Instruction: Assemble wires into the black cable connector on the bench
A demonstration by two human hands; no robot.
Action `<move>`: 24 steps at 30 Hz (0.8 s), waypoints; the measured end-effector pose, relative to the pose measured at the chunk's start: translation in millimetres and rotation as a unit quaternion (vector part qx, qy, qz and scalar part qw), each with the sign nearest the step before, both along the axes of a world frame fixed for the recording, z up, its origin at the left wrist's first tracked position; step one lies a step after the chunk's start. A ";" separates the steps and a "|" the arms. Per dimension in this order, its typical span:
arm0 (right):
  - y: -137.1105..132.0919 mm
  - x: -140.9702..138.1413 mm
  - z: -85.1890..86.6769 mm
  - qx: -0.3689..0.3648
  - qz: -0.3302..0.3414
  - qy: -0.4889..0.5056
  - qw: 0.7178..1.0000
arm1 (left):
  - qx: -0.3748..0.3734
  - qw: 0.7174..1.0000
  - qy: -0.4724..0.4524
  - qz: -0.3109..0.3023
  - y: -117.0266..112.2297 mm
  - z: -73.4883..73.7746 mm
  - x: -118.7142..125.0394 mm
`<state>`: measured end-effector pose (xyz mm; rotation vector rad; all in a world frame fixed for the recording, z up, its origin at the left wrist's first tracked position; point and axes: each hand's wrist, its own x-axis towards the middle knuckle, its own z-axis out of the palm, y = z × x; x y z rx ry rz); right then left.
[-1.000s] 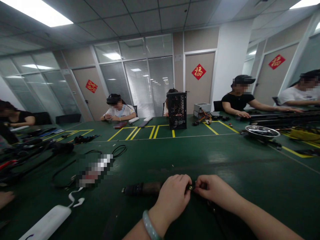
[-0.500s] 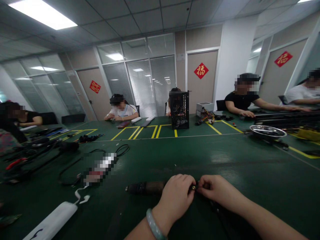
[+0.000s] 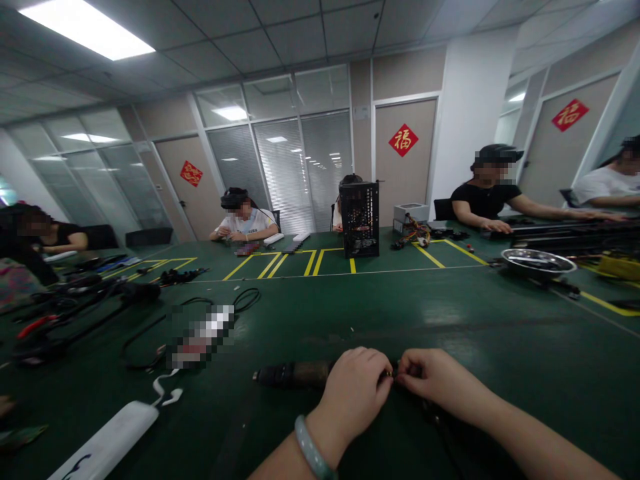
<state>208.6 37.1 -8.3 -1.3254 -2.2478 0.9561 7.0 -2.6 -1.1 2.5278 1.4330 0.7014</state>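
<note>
A dark cylindrical tool [image 3: 300,375], with a brown sleeve, black front part and narrow tip at its left end, lies across the table in front of me. My left hand [image 3: 357,393], with a pale green bangle on the wrist, is closed over its right end. Between the two hands a tiny brass-coloured glint [image 3: 389,375] shows at the left fingertips. My right hand [image 3: 425,373] is pinched close beside it; whatever its fingertips hold is hidden. Under the right hand runs a dark cable [image 3: 436,417] toward me.
To the left lie a white power strip [image 3: 113,440], a pixelated object [image 3: 203,339] with a black cord, and tangled black parts [image 3: 90,313]. A black computer case [image 3: 359,220], a power supply [image 3: 410,217] and a metal bowl [image 3: 537,261] stand farther back. Several people sit around the table.
The brass-coloured part between my fingers now shows less, and my fingertips have shifted slightly around it. The view has moved a little. Both hands stay at the tool's right end.
</note>
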 end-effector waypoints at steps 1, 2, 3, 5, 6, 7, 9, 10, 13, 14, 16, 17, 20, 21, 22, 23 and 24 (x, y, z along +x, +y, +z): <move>-0.1 -0.1 0.1 -0.002 -0.001 0.000 1.000 | 0.000 1.000 -0.001 0.001 -0.2 0.4 0.3; -0.4 -0.3 0.4 -0.005 -0.001 0.000 1.000 | 0.000 1.000 -0.002 0.004 -0.4 1.0 0.7; -0.6 -0.5 0.8 -0.007 -0.002 0.000 1.000 | -0.001 1.000 -0.003 0.009 -0.5 1.6 1.1; -1.2 -0.9 2.1 -0.011 -0.002 0.000 1.000 | -0.007 1.000 -0.003 0.018 -0.4 2.5 1.7; -1.4 -1.1 2.9 -0.011 -0.002 0.000 1.000 | -0.010 1.000 -0.002 0.022 -0.3 2.6 1.9; -1.5 -1.3 3.7 -0.010 -0.001 0.001 1.000 | -0.012 1.000 -0.003 0.024 -0.1 2.4 1.9; -1.7 -1.5 5.0 -0.001 0.000 0.001 1.000 | -0.013 1.000 -0.005 0.028 0.3 1.2 1.6; -1.8 -1.5 5.4 0.005 0.000 -0.001 1.000 | -0.013 0.999 -0.006 0.030 0.5 0.4 1.3; -2.3 -1.6 6.1 0.008 -0.004 -0.009 1.000 | -0.012 0.999 -0.004 0.032 0.7 -1.9 0.5; -2.6 -1.6 6.2 0.005 -0.005 -0.009 1.000 | -0.012 0.999 -0.004 0.031 0.8 -2.5 0.4; -3.1 -1.5 6.6 0.001 -0.004 -0.006 1.000 | -0.011 1.000 -0.007 0.028 0.8 -3.2 0.2; -3.2 -1.5 6.9 0.003 -0.003 -0.004 1.000 | -0.011 1.000 -0.009 0.026 0.8 -3.3 0.2; -3.0 -1.6 7.9 0.009 0.000 0.000 1.000 | -0.009 1.000 -0.010 0.019 1.0 -2.4 0.3; -2.7 -1.6 8.1 0.010 0.001 0.000 1.000 | -0.008 1.000 -0.009 0.016 0.9 -1.7 0.4; -2.5 -1.6 8.1 0.011 0.002 -0.001 1.000 | -0.008 1.000 -0.009 0.015 0.9 -0.9 0.4; -2.2 -1.5 8.0 0.011 0.002 -0.002 1.000 | -0.007 1.000 -0.007 0.014 0.7 0.1 0.5; -2.0 -1.5 7.8 0.011 0.001 -0.004 1.000 | -0.006 1.000 -0.006 0.014 0.4 1.1 0.5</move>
